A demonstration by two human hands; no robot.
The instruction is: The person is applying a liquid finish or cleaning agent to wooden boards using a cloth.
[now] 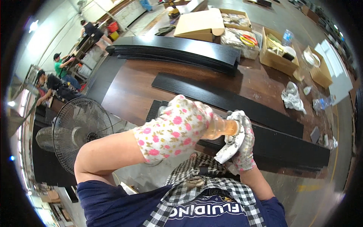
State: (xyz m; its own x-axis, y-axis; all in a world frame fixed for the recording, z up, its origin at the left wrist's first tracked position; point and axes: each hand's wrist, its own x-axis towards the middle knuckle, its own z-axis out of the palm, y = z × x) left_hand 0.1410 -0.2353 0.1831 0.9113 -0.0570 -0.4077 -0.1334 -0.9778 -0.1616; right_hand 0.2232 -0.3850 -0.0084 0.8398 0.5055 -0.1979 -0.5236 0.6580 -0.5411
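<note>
My left hand (pixel 179 126), in a white glove with pink flowers, is closed round a clear plastic bottle (pixel 218 128) of amber liquid. The bottle is tipped on its side, its far end against a white rag (pixel 231 145). Gripping that rag is my right hand (pixel 247 145), in a matching flowered glove. Beneath both hands lie long black boards (pixel 285 147) with a ribbed grain, partly hidden by my arms. Just beyond them another black board (pixel 223 100) rests on the brown tabletop (pixel 130 81).
A stack of glossy black boards (pixel 174 47) lies farther back. Cardboard boxes (pixel 278 62), orange-handled scissors (pixel 247 39), a crumpled white cloth (pixel 292 98) and plastic bottles (pixel 322 103) line the right side. A floor fan (pixel 81 132) stands at left; several people work beyond it.
</note>
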